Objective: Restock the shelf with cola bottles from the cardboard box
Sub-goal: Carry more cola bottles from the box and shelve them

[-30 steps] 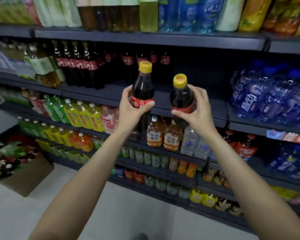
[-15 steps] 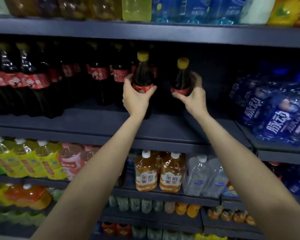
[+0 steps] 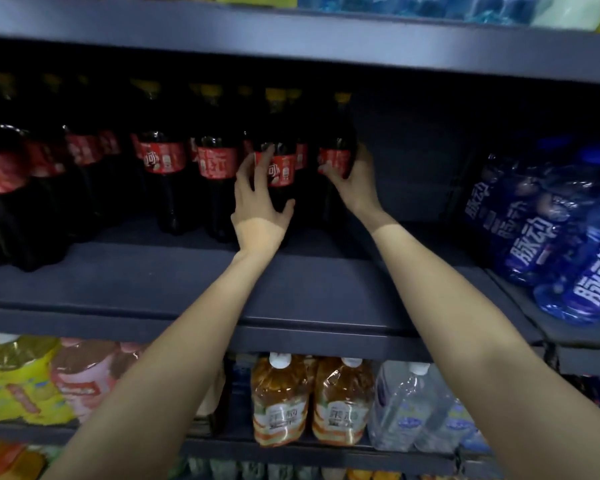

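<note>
My right hand (image 3: 352, 181) wraps a dark plastic cola bottle with red label (image 3: 336, 157), grip closed round its waist. My left hand (image 3: 258, 199) rests with fingers spread and loose against a second dark red-labelled cola bottle (image 3: 278, 168), hardly gripping. Both stand upright, deep on the dark grey metal shelf (image 3: 187, 282), at the right end of the cola row (image 3: 118, 161). This pair looks nearly placed. Bare shelf lies right of them, up to the blue drink packs (image 3: 548, 237). Cardboard box out of view; remaining stock unknown.
</note>
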`<state>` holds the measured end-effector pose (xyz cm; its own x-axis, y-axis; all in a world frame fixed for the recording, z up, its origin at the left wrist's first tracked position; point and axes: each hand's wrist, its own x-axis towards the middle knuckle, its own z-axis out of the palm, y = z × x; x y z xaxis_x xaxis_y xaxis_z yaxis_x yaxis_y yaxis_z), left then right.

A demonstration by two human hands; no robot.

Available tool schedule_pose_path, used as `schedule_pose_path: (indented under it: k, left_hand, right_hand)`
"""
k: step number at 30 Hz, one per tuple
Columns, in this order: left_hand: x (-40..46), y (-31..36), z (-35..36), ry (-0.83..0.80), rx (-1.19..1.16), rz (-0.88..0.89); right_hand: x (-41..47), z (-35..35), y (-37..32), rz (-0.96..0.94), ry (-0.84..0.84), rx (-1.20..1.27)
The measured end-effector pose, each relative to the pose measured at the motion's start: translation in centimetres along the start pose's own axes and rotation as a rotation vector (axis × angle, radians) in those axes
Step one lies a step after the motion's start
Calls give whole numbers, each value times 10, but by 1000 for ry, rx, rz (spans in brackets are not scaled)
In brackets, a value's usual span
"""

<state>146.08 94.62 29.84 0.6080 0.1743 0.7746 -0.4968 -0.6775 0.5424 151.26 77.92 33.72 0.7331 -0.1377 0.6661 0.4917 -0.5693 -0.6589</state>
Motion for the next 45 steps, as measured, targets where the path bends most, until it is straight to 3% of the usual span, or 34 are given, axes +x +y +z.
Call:
schedule_pose_path:
  k: [6, 15, 20, 26, 30, 33, 36, 38, 41, 45]
  left_hand:
    - [-1, -2, -2, -107, 79, -28]
    - [-2, -1, 3, -130, 102, -63]
    - [-10, 4, -14, -237, -4, -95]
    - [-29, 38, -62, -496, -64, -318]
    - [-52, 73, -94, -564, -209, -305]
    - [-84, 106, -112, -487, -389, -244]
    - [-138, 143, -123, -388, -514, -17]
    - [-182, 168, -124, -397, -545, 117]
    - [-254, 206, -120, -606, -613, 143]
    - [-360, 251, -103, -1102, -592, 121]
  right_hand:
    - [-17, 11, 26, 63, -100, -27]
    - [-25, 13, 22, 128, -147, -80]
    - [-30, 7, 4, 213, -215, -211]
    - [-71, -37, -42, 273, -353, -434]
    - [-128, -87, -82, 151, -255, -543]
    - [-188, -129, -110, 43, -32, -559]
    - [-263, -175, -126, -50, 218, -599]
    - [-319, -208, -133, -21, 292, -625]
    - [-410, -259, -136, 134, 234, -696]
    - [-537, -328, -139, 485, 105, -786]
